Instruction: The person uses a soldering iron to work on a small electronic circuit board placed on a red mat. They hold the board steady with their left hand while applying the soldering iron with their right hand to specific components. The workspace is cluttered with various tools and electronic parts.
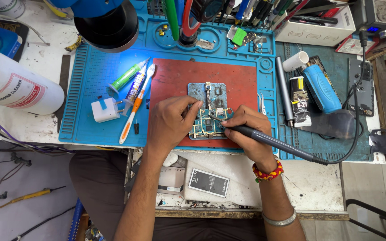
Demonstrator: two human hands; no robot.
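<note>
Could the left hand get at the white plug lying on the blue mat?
Probably yes. The left hand rests on the circuit board, and the white plug lies just beside it on the blue mat; only a toothbrush lies between.

A blue-green circuit board (207, 107) lay flat on a red mat (175, 78). A dark, corded soldering iron (269, 140) slanted down, its tip touching the board.

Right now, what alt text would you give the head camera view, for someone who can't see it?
A person's right hand holds a corded soldering iron to a small circuit board while the left hand steadies the board on a red pad set in a blue work mat. Syringes, a toothbrush and a white plug adapter lie to the left.
</note>
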